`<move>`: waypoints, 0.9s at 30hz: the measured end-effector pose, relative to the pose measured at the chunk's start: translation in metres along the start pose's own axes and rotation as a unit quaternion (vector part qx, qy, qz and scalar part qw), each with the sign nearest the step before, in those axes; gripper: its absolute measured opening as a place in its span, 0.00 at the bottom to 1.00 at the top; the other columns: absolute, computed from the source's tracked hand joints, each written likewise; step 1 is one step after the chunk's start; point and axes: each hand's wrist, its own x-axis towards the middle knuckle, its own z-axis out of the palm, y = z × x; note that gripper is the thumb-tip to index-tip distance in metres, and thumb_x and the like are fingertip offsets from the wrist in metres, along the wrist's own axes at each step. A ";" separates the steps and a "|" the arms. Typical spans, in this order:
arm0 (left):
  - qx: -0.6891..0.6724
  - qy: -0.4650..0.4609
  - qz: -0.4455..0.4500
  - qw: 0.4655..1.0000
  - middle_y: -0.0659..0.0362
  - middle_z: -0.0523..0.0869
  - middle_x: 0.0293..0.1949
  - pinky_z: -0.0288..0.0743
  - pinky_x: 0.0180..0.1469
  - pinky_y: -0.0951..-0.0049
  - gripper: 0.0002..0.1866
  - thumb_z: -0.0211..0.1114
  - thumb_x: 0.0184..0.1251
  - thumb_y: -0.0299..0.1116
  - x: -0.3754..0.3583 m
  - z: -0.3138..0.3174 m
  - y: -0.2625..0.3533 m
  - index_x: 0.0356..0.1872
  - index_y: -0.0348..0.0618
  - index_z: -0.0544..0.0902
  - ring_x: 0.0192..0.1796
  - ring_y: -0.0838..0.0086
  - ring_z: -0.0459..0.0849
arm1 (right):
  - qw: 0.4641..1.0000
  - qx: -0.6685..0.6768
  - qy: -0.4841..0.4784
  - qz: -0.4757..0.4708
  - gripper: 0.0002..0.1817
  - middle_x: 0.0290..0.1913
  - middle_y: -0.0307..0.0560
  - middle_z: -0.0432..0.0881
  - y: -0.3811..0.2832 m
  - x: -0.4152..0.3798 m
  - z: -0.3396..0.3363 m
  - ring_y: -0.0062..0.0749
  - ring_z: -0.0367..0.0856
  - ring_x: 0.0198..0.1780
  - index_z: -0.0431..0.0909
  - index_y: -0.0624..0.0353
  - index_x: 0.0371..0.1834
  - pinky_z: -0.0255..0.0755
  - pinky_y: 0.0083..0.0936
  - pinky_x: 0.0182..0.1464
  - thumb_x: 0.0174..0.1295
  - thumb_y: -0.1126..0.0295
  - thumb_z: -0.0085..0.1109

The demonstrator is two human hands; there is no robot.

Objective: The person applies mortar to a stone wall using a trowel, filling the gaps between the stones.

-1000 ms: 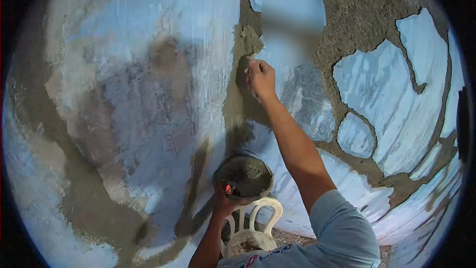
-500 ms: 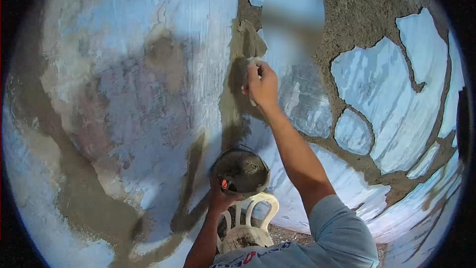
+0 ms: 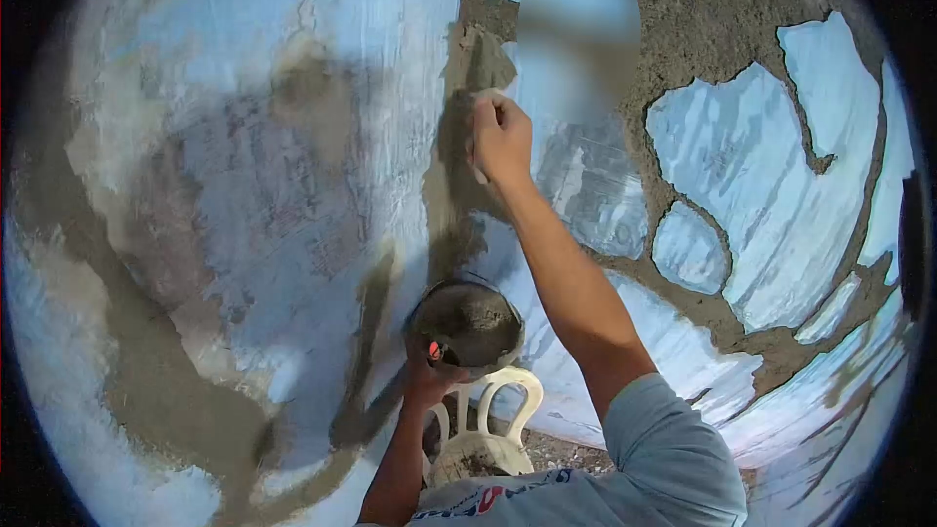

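My left hand (image 3: 427,383) grips the lower left rim of a dark round bucket (image 3: 520,330) of grey mortar (image 3: 476,317). Beside its fingers a small red and black handle (image 3: 436,350) shows at the bucket's rim. Higher up, my right hand (image 3: 502,140) is closed on a thin pale flat tool (image 3: 478,174), mostly covered by the fingers. That hand is up against a vertical band of damp mortar (image 3: 444,190) on the blue painted wall (image 3: 293,195). A thicker mortar patch (image 3: 488,63) lies just above the knuckles.
A cream plastic chair (image 3: 527,400) with a dirty seat stands below the bucket. To the right, rough bare cement (image 3: 722,20) surrounds blue paint patches. A broad grey mortar band (image 3: 166,381) runs down the wall's left side. Gravelly ground (image 3: 571,454) shows behind the chair.
My right hand has shifted slightly up along the mortar band, still closed on the pale tool. The bucket in my left hand sits slightly higher in view; the whole view has moved a little.
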 end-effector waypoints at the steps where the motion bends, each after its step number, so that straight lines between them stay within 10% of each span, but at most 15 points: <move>1: -0.008 0.003 0.016 1.000 0.43 0.62 0.78 0.66 0.77 0.50 0.70 0.92 0.43 0.48 -0.002 -0.001 0.006 0.83 0.41 0.50 0.77 0.48 0.67 | 1.000 0.006 -0.014 0.017 0.14 0.28 0.45 0.79 -0.004 0.010 0.000 0.27 0.76 0.17 0.78 0.67 0.41 0.68 0.29 0.17 0.78 0.65 0.54; 18: -0.026 0.017 0.058 0.998 0.43 0.66 0.75 0.70 0.75 0.52 0.66 0.93 0.40 0.44 -0.015 -0.011 0.043 0.79 0.38 0.58 0.74 0.48 0.71 | 0.994 0.015 -0.021 0.102 0.15 0.30 0.45 0.82 -0.007 0.022 0.000 0.25 0.75 0.18 0.81 0.69 0.43 0.68 0.26 0.17 0.78 0.65 0.54; 27: -0.017 0.030 0.069 0.997 0.43 0.61 0.78 0.62 0.79 0.53 0.67 0.93 0.40 0.45 -0.010 -0.007 0.028 0.80 0.38 0.58 0.80 0.50 0.64 | 0.999 -0.034 0.002 -0.006 0.14 0.28 0.44 0.81 0.001 0.006 0.002 0.25 0.75 0.16 0.81 0.67 0.46 0.68 0.29 0.18 0.78 0.65 0.55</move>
